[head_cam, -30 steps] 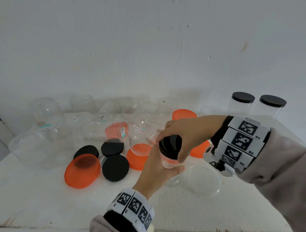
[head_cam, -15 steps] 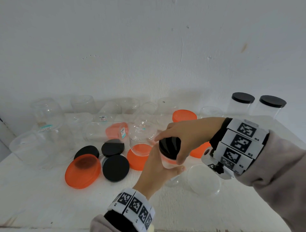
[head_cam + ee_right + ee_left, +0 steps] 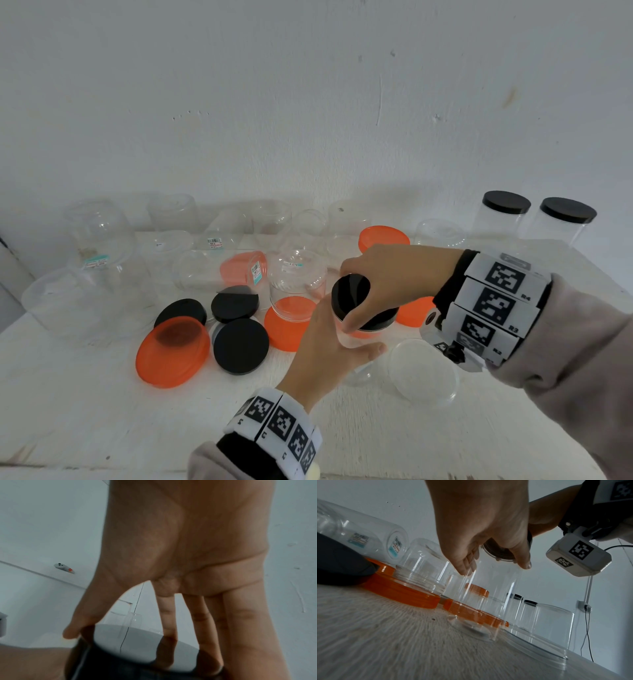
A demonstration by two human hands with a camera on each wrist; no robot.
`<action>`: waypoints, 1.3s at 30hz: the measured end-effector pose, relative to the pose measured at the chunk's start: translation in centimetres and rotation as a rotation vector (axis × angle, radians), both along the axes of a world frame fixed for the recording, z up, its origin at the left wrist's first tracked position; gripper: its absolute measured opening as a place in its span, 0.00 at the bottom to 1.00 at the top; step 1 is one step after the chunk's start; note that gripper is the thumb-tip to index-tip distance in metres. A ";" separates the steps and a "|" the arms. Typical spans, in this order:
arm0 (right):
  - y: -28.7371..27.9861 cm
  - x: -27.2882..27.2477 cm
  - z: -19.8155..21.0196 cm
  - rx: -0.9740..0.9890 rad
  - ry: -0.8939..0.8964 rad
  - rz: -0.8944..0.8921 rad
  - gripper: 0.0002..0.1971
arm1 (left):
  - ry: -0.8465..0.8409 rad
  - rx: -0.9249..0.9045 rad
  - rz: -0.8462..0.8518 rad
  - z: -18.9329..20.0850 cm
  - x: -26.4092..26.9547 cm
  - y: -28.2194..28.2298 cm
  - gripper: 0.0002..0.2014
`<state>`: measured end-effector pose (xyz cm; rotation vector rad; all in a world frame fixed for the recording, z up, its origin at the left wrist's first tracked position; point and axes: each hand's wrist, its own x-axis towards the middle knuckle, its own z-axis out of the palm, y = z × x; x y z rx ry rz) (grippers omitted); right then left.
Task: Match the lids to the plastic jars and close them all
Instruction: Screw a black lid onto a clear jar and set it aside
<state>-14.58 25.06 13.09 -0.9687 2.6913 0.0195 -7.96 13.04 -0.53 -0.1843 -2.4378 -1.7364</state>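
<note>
A: What are my hands doing right now?

B: In the centre of the head view, my right hand (image 3: pixel 387 284) arches over a black lid (image 3: pixel 352 298), thumb and fingers curled round its rim. The right wrist view shows the fingertips (image 3: pixel 169 635) on the lid's edge. I judge this grip is for turning the lid onto its thread.

A: And the left?

B: My left hand (image 3: pixel 329 346) wraps the clear jar (image 3: pixel 488 595) under that lid, fingers on one side and thumb on the other. In the left wrist view the jar stands with its base on the table (image 3: pixel 85 411). The hold looks meant to stop the jar spinning as the lid turns. I cannot tell whether the lid is fully seated.

A: What lies around them?

B: Just right of the jar, lower centre, a clear lid (image 3: pixel 421 370) lies flat. Left of my hands sit loose black lids (image 3: pixel 239 346) and an orange lid (image 3: pixel 173 354), touching and partly overlapping. An upturned jar (image 3: pixel 296 281) stands on another orange lid. Behind, across the middle left, many open clear jars stand or lie on their sides. At the upper right, two capped jars (image 3: pixel 501 216) stand together, apart from the rest, probably set aside as finished.

A: And the room?

B: The table is white and rough-grained, pushed against a plain white wall (image 3: pixel 308 102) with small marks. In the left wrist view a thin black cable (image 3: pixel 587 622) hangs down the wall at the right.
</note>
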 end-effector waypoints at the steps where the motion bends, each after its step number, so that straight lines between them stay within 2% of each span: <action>1: 0.0 0.1 0.1 -0.005 -0.043 0.007 0.36 | -0.001 -0.005 0.004 0.0 0.0 0.0 0.42; 4: 0.2 0.1 0.8 0.019 -0.177 0.101 0.37 | 0.001 0.000 0.012 0.1 0.1 0.1 0.43; 6: 0.2 0.0 1.1 0.008 -0.189 0.150 0.35 | 0.007 0.004 0.005 0.1 0.1 0.1 0.44; 13: 0.0 -0.1 0.3 -0.057 -0.003 0.119 0.27 | -0.026 -0.004 0.009 -0.1 0.1 0.0 0.44; 17: -0.1 0.1 -0.3 -0.044 0.060 0.049 0.32 | -0.029 -0.011 0.012 -0.1 0.1 0.0 0.44; 21: 0.1 0.0 0.9 -0.009 -0.152 0.078 0.37 | -0.022 0.003 0.016 -0.1 0.1 0.0 0.42; 23: 0.3 0.0 1.2 0.021 -0.187 0.119 0.38 | -0.011 0.007 0.014 -0.1 0.1 0.0 0.40; 29: 0.2 0.1 0.9 -0.030 -0.094 0.133 0.33 | -0.008 0.003 0.017 -0.2 0.0 0.0 0.41; 33: 0.1 0.0 0.1 -0.011 0.005 0.057 0.33 | -0.005 0.006 0.011 -0.2 0.0 0.0 0.42; 36: 0.1 0.0 -0.1 -0.005 -0.046 -0.005 0.33 | 0.000 0.016 0.004 -0.1 -0.1 0.1 0.41; 39: 0.3 0.1 0.4 0.034 -0.125 0.009 0.39 | 0.024 0.008 0.002 0.1 0.0 0.1 0.39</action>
